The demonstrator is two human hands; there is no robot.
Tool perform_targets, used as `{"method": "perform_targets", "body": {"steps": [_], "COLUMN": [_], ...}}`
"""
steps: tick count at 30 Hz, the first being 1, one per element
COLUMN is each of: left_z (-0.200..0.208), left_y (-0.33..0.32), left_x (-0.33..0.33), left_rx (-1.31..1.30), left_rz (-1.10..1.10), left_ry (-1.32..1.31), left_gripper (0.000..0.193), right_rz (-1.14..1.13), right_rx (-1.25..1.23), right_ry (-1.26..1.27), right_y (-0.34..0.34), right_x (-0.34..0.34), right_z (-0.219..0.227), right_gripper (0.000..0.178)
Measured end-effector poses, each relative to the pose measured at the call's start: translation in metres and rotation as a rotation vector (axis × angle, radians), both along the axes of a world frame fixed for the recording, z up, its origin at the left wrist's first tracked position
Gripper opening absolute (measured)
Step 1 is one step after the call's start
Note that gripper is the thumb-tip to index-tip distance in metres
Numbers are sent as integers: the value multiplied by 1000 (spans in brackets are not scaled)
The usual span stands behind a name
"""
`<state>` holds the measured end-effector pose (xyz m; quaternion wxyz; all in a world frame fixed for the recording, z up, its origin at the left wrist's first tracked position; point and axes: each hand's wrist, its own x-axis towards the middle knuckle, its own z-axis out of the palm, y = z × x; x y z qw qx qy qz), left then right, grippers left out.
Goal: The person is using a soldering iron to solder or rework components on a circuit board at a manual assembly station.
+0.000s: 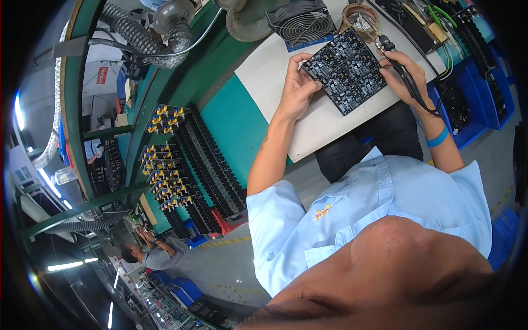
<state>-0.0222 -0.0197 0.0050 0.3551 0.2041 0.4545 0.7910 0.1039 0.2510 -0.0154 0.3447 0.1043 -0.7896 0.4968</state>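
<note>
We note the left hand (298, 91) pinching the left edge of a dark rectangular circuit board (349, 74), densely set with small components; the board lies just right of that hand, over an off-white sheet (261, 69). Right hand (416, 69) grips a black-handled, corded, pen-shaped tool (406, 78); its contact with the board we cannot tell. Beyond the left hand: black fan with round wire guard (302, 28). Right of the right hand: blue plastic bin (479, 98).

Left forearm (269, 146) reaching toward far side, left hand (294, 91) curled with thumb (312, 88) pointing right, right forearm (448, 155) leaning left, right hand (416, 74) curled in a grip
</note>
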Motion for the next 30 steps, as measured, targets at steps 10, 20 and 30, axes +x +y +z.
{"method": "perform_targets", "body": {"steps": [10,20,30], "left_z": [9,6,3], "left_y": [6,4,10], "left_x": [3,3,2], "left_rx": [49,46,-4], "left_rz": [-61,-70,-36], "left_ry": [-109,-97,-130], "left_gripper": [73,78,82], "right_rz": [-8,5,26], "right_rx": [-4,4,45], "right_ry": [30,12,-57], "right_y": [3,2,8], "right_x": [-4,-5,-2], "right_z": [2,3,8], "right_gripper": [48,48,47]}}
